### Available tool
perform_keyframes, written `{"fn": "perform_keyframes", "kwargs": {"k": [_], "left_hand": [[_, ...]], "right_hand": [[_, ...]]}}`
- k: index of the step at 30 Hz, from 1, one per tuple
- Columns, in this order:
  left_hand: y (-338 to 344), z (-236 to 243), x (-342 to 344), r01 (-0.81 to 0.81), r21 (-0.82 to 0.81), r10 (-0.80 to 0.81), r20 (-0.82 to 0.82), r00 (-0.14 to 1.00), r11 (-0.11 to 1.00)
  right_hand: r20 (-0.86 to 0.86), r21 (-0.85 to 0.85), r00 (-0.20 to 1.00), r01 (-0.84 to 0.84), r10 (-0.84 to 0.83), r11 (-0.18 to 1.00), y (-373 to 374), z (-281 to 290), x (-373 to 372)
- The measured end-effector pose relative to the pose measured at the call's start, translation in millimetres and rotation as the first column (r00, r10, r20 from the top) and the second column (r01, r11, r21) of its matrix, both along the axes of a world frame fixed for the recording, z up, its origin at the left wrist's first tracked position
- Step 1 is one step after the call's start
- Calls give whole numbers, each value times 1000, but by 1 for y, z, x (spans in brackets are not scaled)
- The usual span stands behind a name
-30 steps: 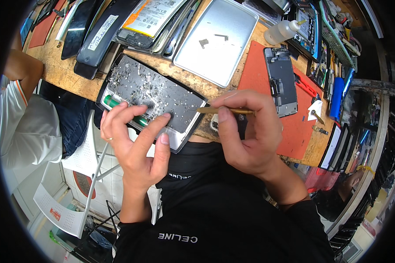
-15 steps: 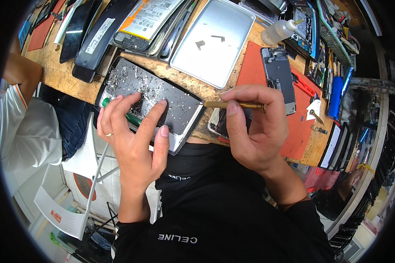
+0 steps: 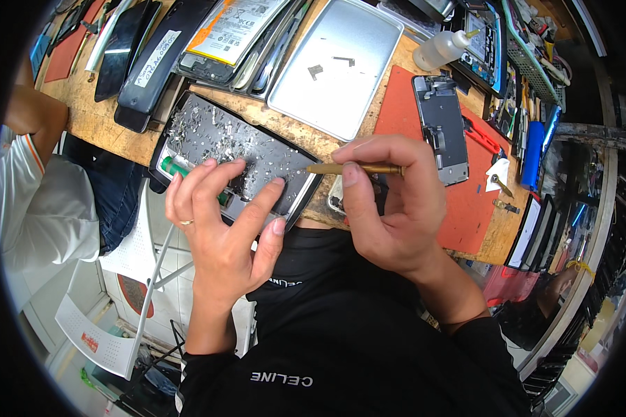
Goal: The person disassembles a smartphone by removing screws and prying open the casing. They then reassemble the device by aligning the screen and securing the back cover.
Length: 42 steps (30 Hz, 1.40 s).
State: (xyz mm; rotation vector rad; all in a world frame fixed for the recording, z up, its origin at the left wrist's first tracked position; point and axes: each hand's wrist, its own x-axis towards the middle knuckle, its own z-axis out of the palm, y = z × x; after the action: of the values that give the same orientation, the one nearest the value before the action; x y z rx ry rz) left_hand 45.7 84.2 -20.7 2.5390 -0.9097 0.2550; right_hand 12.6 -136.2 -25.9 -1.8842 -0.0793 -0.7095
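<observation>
My left hand (image 3: 226,233) is spread over a shallow black tray (image 3: 285,135), its fingertips down among many small metal screws and bits (image 3: 219,135). Its fingers are apart and seem to hold nothing. A green cylindrical tool handle (image 3: 171,165) lies along the tray's near side, partly hidden under that hand. My right hand (image 3: 400,208) is closed in a pinch on a slim brass-coloured pointed tool (image 3: 358,169). The tool's tip points left, over the tray's right end. Beneath my right hand, an opened phone (image 3: 338,196) is mostly covered.
Behind is a silver metal tray (image 3: 337,76) with a few small dark parts. An orange-red mat (image 3: 469,215) carries a phone screen assembly (image 3: 439,128) and red pliers (image 3: 481,134). A clear bottle (image 3: 442,51) stands farther back. Stacked phones (image 3: 236,35) fill the back left; another person's arm (image 3: 38,115) is at left.
My left hand has slid to the right across the tray, uncovering more of the green handle. My right hand has moved left, bringing the tool's tip over the tray.
</observation>
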Motion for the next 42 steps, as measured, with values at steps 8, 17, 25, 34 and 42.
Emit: {"fn": "perform_keyframes", "kwargs": {"k": [8,17,25,34,42], "left_hand": [[2,-6,3,-106,-226,110,4,994,968],[-10,-9,3,-129,-239,131,-8,991,962],[-9,-9,1,-152,-260,152,-19,988,954],[-15,-6,0,-128,-270,114,-65,991,954],[-14,-7,0,-80,-283,71,-42,997,956]], "right_hand": [[-47,-40,998,-52,50,998,5,0,3],[-41,-18,998,-41,40,999,5,-3,-1],[10,11,997,-80,80,997,4,-5,-2],[-83,-24,946,-316,313,949,-8,16,-20],[-89,-32,946,-315,312,948,-10,19,-24]]}}
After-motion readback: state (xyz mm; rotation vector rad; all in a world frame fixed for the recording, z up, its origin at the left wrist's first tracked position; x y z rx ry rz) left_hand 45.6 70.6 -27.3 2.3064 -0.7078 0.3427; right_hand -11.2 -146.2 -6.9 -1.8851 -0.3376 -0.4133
